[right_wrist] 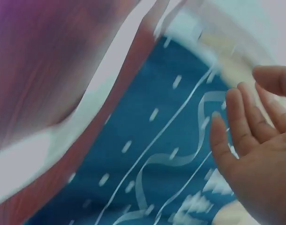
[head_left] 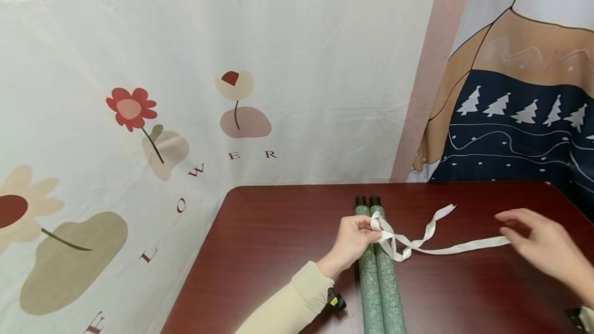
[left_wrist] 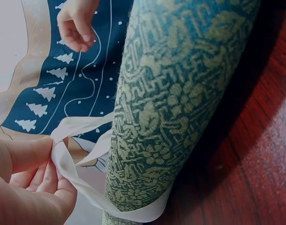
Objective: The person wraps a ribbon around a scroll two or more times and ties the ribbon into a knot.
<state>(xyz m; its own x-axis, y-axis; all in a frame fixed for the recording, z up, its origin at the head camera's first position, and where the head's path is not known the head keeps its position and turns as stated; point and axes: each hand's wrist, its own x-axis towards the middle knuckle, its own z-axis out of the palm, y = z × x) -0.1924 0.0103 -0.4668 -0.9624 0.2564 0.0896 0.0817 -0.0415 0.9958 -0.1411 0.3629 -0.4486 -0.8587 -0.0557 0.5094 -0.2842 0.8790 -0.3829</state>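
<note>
Two rolls (head_left: pixel 390 293) covered in green floral-patterned fabric, with black end knobs (head_left: pixel 360 200), lie side by side on the table. A white ribbon (head_left: pixel 478 244) loops around them; its two tails trail off to the right. My left hand (head_left: pixel 350 241) pinches a loop of the ribbon between thumb and fingers, just over the rolls' far part. In the left wrist view the ribbon (left_wrist: pixel 93 194) passes round the patterned fabric (left_wrist: pixel 161 112). My right hand (head_left: pixel 545 241) is off to the right by the longer tail's end, its fingers (right_wrist: pixel 245 122) loosely spread, holding nothing.
The dark red-brown table (head_left: pixel 278 231) has rounded far corners. Behind it hangs a pale curtain (head_left: pixel 325 66) printed with flowers and letters, and a printed figure with white trees on dark blue (head_left: pixel 520 143) at the right.
</note>
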